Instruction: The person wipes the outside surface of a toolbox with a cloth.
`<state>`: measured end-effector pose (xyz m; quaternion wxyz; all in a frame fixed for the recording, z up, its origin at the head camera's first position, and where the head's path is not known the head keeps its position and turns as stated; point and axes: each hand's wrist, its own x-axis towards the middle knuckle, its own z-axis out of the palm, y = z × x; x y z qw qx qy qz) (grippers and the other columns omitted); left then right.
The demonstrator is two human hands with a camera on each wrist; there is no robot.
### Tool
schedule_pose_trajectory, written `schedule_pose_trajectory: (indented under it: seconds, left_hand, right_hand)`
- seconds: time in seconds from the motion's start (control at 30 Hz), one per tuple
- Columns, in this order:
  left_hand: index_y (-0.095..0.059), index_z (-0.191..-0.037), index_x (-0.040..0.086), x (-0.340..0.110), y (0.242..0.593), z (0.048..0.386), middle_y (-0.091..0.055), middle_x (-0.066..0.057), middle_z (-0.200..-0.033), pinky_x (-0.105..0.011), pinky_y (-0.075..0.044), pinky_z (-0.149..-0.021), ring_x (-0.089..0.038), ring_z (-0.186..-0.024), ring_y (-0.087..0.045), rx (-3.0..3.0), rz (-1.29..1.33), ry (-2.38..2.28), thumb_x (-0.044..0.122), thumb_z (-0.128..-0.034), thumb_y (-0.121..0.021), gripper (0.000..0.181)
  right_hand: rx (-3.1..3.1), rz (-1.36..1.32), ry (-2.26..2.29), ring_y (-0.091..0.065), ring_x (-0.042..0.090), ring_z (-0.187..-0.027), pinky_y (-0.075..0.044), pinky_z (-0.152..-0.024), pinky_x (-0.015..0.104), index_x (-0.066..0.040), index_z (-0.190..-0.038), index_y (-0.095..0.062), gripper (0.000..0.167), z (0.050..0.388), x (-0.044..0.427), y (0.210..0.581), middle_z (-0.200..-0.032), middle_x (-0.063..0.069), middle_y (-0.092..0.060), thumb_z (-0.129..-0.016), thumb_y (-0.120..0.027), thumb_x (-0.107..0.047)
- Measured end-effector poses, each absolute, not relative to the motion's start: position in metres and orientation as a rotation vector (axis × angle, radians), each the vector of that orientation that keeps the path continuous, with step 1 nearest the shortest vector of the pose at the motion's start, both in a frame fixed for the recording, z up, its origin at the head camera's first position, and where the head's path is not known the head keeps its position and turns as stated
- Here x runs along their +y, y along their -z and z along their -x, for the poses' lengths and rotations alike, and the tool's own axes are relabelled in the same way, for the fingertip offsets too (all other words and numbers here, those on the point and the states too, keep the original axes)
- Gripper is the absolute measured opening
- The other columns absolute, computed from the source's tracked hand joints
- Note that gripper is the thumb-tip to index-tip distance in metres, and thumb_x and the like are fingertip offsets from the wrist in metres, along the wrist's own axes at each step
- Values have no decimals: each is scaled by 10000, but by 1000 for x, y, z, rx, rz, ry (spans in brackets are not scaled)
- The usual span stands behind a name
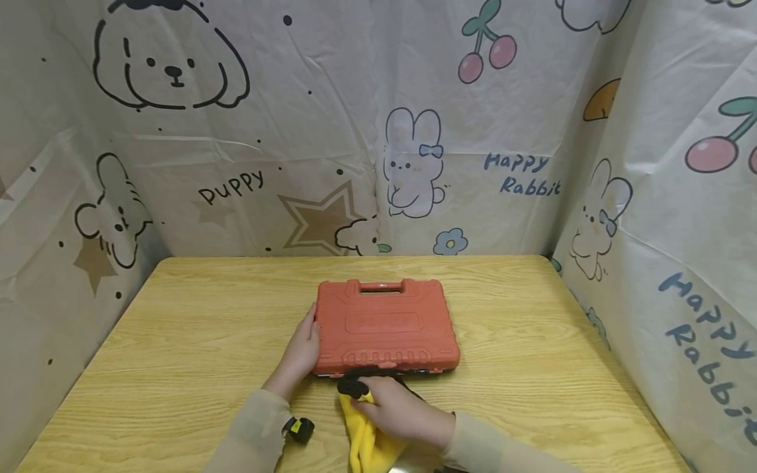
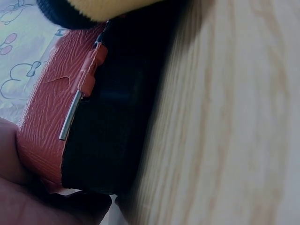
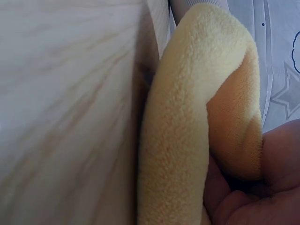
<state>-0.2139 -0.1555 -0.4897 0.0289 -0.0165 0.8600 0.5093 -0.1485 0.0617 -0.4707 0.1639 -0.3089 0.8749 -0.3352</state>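
- Cartoon-printed sheets (image 1: 331,118) are hanging behind and on both sides of the surface, showing the words "Puppy" and "Happy Rabbit".
- The wood-grained surface (image 1: 207,335) is stretching out in front of the person and supporting the case.
- Two pale sleeves (image 1: 497,443) are covering the forearms reaching in from the near edge.
- A red tool case (image 1: 384,322) is lying flat near the middle of the surface, its carry handle (image 1: 381,287) facing the far side and its black base (image 2: 110,126) showing under the red top.
- A yellow plush cloth (image 1: 368,437) with black edging (image 1: 353,387) is hanging in folds just before the case's near side; whether it is touching the case cannot be told.
- The right hand (image 1: 399,407) is pinching that cloth between thumb and fingers.
- The left hand (image 1: 303,347) is pressing against the case's left end, its fingers lying along it.
- A small black object (image 1: 300,429) with a yellow-green mark is sitting beside the left sleeve.
- A thin metal pin (image 2: 70,116) is running along the case's seam.
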Motion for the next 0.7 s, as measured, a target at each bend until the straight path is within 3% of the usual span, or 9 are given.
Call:
schedule_pose_trajectory:
  seconds: [0.5,0.7]
  left_hand:
    - [-133,-1639,-16,-155,489,214,-174,-302,-1675,-593,-154,-1274,-465,-1560,-151,2648,71,-1560,134,-1128,-238,543]
    - [-114,-1644,-8,-155,489,214,-157,-283,-1688,-594,-145,-1275,-451,-1569,-136,2631,77,-1554,142,-1131,-230,546]
  right_hand:
    - [2506,973,892,-665,77,-1162,-539,-1004,247,-127,-1255,-714,261,152,47,469,-1201,-22,-748,-1032,-642,-245]
    - [2535,1024,874,-674,48,-1097,-540,-969,215,-129,-1166,-726,191,152,41,470,-1120,-30,-759,-1025,-650,-232]
